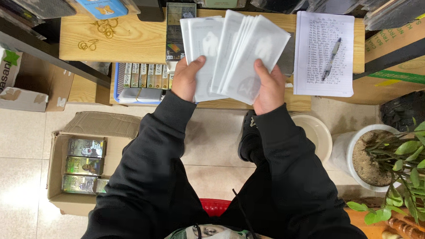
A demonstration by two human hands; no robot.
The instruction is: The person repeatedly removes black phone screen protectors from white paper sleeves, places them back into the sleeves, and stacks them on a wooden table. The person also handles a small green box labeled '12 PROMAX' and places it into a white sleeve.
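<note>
Sorting through a fan of white sleeves (237, 51), left hand (186, 78) and right hand (269, 86) both closed on its lower edge above the wooden desk (128, 41); next, probably thumbing one sleeve clear without dropping the rest.

You hold a fan of flat white sleeves (237, 54), thin translucent packets with a faint grey shape showing through each, spread upright and overlapping above the near edge of the wooden desk (128, 43). Your left hand (185, 77) grips the smaller left bunch by its lower corner, and your right hand (269, 88) pinches the thicker right bunch at its bottom edge.
</note>
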